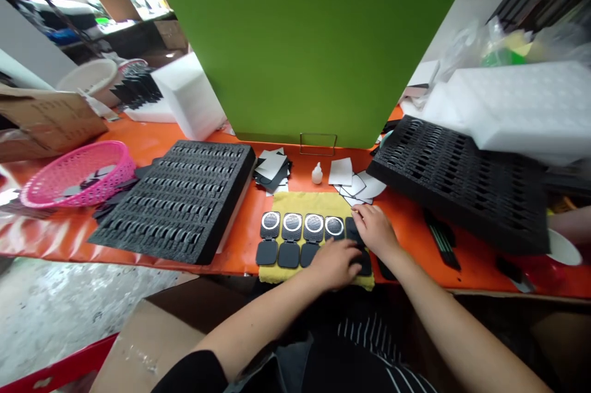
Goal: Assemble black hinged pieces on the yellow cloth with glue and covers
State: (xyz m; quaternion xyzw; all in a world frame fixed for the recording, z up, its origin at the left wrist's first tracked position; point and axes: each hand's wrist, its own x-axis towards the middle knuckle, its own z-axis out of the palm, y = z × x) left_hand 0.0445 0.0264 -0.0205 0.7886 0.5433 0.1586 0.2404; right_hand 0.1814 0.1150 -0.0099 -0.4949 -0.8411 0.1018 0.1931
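Several open black compact cases (pixel 292 238) with round white mesh faces lie in a row on a yellow cloth (pixel 301 202) at the table's front edge. My left hand (pixel 336 261) rests flat, fingers spread, on the lower half of the rightmost cases. My right hand (pixel 375 228) presses its curled fingertips onto the last case at the right end of the row; what is under the fingers is hidden. Small white and black square pads (pixel 354 185) lie just behind the cloth, beside a little white bottle (pixel 316 174).
A black foam slotted tray (pixel 178 196) lies left, another (pixel 462 177) right. A pink basket (pixel 76 172) sits far left. A green board (pixel 309 42) stands behind. Stacked pads (pixel 272 170), white foam blocks (pixel 189 97), black sticks (pixel 442 238) and a cardboard box (pixel 157 337) below.
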